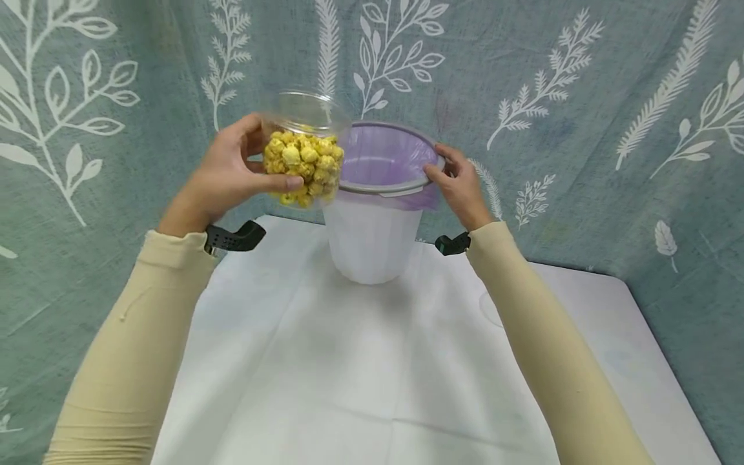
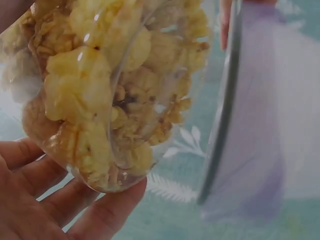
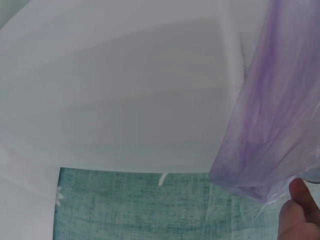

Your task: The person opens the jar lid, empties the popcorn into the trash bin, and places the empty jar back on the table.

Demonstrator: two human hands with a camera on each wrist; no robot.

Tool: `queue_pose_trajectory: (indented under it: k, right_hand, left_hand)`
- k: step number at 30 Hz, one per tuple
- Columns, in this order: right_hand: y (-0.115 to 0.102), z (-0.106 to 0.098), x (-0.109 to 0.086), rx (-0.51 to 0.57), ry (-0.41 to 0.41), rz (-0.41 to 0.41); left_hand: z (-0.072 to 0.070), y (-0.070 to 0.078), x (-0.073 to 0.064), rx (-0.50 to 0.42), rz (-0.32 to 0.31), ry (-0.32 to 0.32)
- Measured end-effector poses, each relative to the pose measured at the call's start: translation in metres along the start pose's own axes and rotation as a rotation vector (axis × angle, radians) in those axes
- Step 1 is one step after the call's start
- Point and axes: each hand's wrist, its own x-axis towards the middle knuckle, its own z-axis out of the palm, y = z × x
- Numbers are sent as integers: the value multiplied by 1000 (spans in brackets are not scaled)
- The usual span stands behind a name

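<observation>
Left hand: the left hand [image 1: 229,171] is clamped round a clear tub [image 1: 302,139] of popcorn [image 1: 303,166], thumb in front, fingers behind, holding it tilted in the air.
Right hand: the right hand [image 1: 459,184] rests on the rim of the bin [image 1: 372,242], fingers curled over the grey ring [image 1: 380,189] and the liner [image 1: 386,155]; how firmly it grips cannot be told.
Tub place: right of the left hand, just beside the bin's rim, up off the desk [image 1: 360,374].
Bin place: between the two hands, standing on the desk below them.
Head view only: both sleeves, both hands at once, the whole white bin and the tub's open mouth turned up and away.
Left wrist view only: the fingers [image 2: 107,212] under the tub's base, yellow and browned kernels pressed against the plastic, the ring [image 2: 222,107] seen edge-on just to the right.
Right wrist view only: the bin's ribbed white wall [image 3: 120,95] from close by, the purple liner [image 3: 272,130] hanging over it, one fingertip [image 3: 300,217] at its lower edge.
Around: a teal cloth [image 1: 581,97] with white leaf prints hangs behind and beside the desk; black straps sit at both wrists.
In the way: the tub covers the bin's left rim in the head view.
Writing: none can be read.
</observation>
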Motion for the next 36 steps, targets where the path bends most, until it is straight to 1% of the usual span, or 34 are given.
queue_pose_trajectory:
  k: [4, 8, 12, 16, 20, 23, 27, 31, 36]
  right_hand:
    - [1, -3, -1, 4, 4, 0]
    - [1, -5, -2, 20, 9, 1]
    - [1, -5, -3, 29, 10, -7]
    - [1, -4, -3, 23, 17, -18]
    - [3, -2, -2, 32, 27, -33]
    - [1, 0, -1, 38, 37, -46]
    - [0, 1, -1, 40, 50, -49]
    - [1, 1, 0, 35, 51, -40]
    - [4, -1, 0, 36, 23, -24]
  left_hand:
    - [-11, 11, 29, 172, -39, -28]
    - [-14, 18, 59, 332, -84, -57]
    - [-14, 23, 85, 452, -111, -83]
    - [-10, 27, 107, 538, -126, -115]
    - [-4, 31, 122, 629, -114, -160]
    - [1, 34, 130, 680, -99, -190]
    - [8, 34, 140, 739, -103, -223]
    - [10, 34, 150, 795, -107, -264]
    - [12, 38, 159, 876, -108, -308]
